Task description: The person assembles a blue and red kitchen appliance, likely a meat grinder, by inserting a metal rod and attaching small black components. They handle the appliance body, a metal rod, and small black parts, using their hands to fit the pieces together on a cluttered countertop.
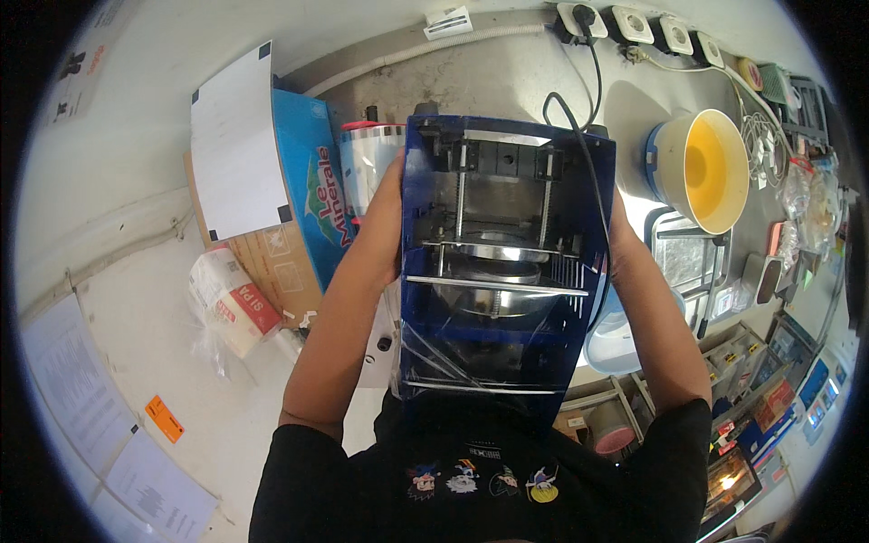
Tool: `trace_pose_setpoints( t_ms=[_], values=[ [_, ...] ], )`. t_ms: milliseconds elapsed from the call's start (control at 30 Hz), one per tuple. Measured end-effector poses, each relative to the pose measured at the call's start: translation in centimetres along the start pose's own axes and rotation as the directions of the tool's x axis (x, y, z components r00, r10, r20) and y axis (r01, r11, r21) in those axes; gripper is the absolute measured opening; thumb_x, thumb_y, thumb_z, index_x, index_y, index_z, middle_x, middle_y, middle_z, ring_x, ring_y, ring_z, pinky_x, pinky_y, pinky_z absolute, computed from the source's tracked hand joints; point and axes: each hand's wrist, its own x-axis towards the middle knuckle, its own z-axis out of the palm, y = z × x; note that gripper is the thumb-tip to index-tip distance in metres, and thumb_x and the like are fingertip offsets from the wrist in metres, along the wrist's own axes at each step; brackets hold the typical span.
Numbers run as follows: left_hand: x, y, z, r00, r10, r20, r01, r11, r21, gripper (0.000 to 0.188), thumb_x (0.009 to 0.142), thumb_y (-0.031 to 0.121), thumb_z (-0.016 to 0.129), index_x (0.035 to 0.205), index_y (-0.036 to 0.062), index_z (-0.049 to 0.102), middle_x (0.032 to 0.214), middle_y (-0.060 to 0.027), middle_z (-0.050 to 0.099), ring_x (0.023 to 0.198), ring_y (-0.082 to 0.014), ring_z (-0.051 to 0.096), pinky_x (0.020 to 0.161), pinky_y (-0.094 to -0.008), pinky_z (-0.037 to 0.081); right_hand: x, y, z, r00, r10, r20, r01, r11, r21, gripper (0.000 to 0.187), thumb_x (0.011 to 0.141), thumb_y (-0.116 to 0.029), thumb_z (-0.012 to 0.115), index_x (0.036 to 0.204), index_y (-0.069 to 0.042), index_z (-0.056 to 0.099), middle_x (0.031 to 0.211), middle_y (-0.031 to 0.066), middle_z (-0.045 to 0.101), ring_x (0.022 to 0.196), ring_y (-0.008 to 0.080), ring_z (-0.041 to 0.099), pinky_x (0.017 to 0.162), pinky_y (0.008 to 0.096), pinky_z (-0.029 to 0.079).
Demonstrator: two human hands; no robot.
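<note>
Tall and boxy, a blue machine (496, 281) with an open frame stands in front of my body, between my two arms. Inside it are metal rods, crossbars and round metal rings. My left hand (390, 213) is closed against its left side, fingers partly hidden behind the frame. On the opposite side my right hand (622, 226) grips the casing, its fingers mostly out of sight. A black power cord (590, 172) hangs over the machine's right side. Beyond my left hand is a silver-and-white cylinder (367, 167) with a red end.
At left are a blue-and-brown carton (312, 172), a white sheet (237, 149) and a plastic-wrapped package (233, 303). To the right stand a cream bucket (727, 172) with a yellow inside, a metal tray (690, 249) and a clear tub (617, 348). Wall sockets (634, 25) line the back.
</note>
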Motion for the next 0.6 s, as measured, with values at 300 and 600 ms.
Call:
trace_pose_setpoints(
  t_ms=[300,600],
  values=[
    [-1.2,0.8,1.4,0.997,0.069,-0.024,-0.071,0.993,-0.095,0.043,0.105,0.043,0.047,0.125,0.0088,0.064,0.113,-0.0089,0.070,0.101,-0.0200,0.069,0.089,-0.0350,0.057,4.1,3.0,-4.8,0.928,-0.373,0.022,0.366,0.895,-0.256,0.046,0.108,-0.047,0.044,0.133,-0.013,0.060,0.116,0.0067,0.066,0.097,0.0214,0.068,0.075,0.0356,0.058],
    [-8.3,3.3,3.0,0.962,0.240,-0.133,-0.252,0.965,-0.080,0.053,0.108,0.049,0.040,0.141,0.0117,0.057,0.126,-0.0075,0.067,0.111,-0.0195,0.065,0.098,-0.0337,0.052,-5.1,0.4,0.2,0.860,-0.502,-0.090,0.510,0.837,0.198,0.041,0.109,-0.042,0.045,0.119,-0.008,0.066,0.095,0.0070,0.067,0.080,0.0156,0.066,0.069,0.0319,0.057]
  ],
)
